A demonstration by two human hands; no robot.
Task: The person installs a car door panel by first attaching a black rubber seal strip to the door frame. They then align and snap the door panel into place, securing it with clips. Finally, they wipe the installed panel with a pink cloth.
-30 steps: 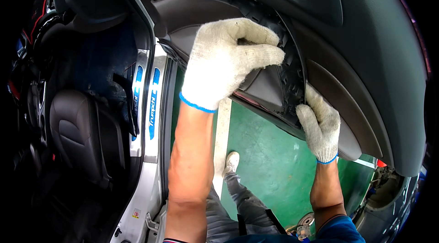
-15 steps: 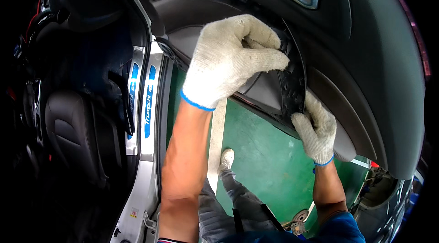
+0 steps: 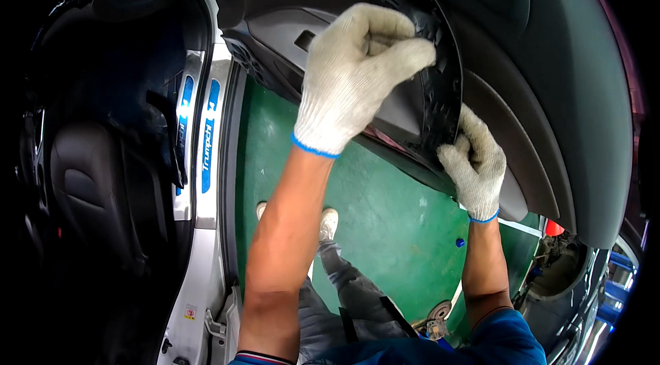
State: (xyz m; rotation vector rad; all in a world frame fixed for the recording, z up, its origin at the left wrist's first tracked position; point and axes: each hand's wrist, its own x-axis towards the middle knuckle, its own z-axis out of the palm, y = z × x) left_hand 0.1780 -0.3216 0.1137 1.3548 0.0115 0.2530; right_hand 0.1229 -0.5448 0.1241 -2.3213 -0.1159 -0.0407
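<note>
A curved black plastic trim piece (image 3: 445,86) with moulded ribs stands on edge in front of the open car door's inner panel (image 3: 512,111). My right hand (image 3: 476,166), in a white knitted glove, grips its lower end between thumb and fingers. Higher up and to the left, my gloved left hand (image 3: 364,66) is closed in a pinch at the trim's inner side, thumb against curled fingers. Those fingertips partly cover the trim, so the exact contact is hidden. Behind the left hand lies the grey door lower section (image 3: 282,28) with a pocket.
On the left are the car's door sill (image 3: 210,131) with blue-marked plates and a dark leather seat (image 3: 89,186). Green floor (image 3: 371,207) shows below the door, with a blue cap-like object (image 3: 460,242). A round metal part (image 3: 440,310) sits near my right arm.
Both hands have shifted up slightly with the trim piece. The view has moved, so the sill sits further left and more floor and my other shoe show.
</note>
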